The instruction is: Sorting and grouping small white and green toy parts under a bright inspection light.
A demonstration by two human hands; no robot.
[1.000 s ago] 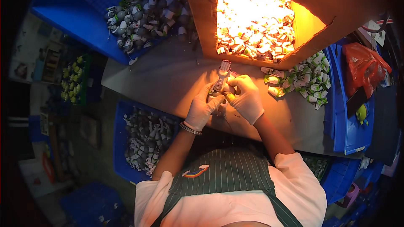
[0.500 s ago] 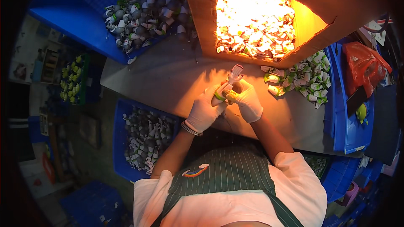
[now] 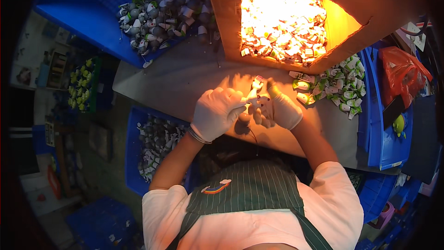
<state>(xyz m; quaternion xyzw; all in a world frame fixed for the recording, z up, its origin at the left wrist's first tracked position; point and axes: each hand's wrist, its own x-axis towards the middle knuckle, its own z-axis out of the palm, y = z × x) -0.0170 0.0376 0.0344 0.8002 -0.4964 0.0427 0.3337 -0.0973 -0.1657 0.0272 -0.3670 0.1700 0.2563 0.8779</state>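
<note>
Both hands wear white gloves and meet over the grey tabletop (image 3: 162,81). My right hand (image 3: 286,110) has its fingers curled about a small white plastic toy part (image 3: 257,86) with a reddish tip. My left hand (image 3: 216,112) is closed, its thumb and fingertips pinched at the near side of that part; what exactly they grip is too small to make out. Just below the fingertips shows a grey ball (image 3: 243,117) with a thin dark cord trailing toward me. Whether it hangs from the part or rests on the table, I cannot tell.
A lamp-lit cardboard box (image 3: 226,41) full of small parts stands ahead. Green-and-white parts (image 3: 340,85) are heaped to its right, by a blue bin (image 3: 372,134). Far left, a blue tray (image 3: 78,14) holds grey-and-white pieces; another blue bin (image 3: 133,157) sits below the table's edge.
My left hand has shifted left and turned, its fingers now pinched. The toy part has tilted in my right hand, and the grey ball with its cord has come into sight below.
</note>
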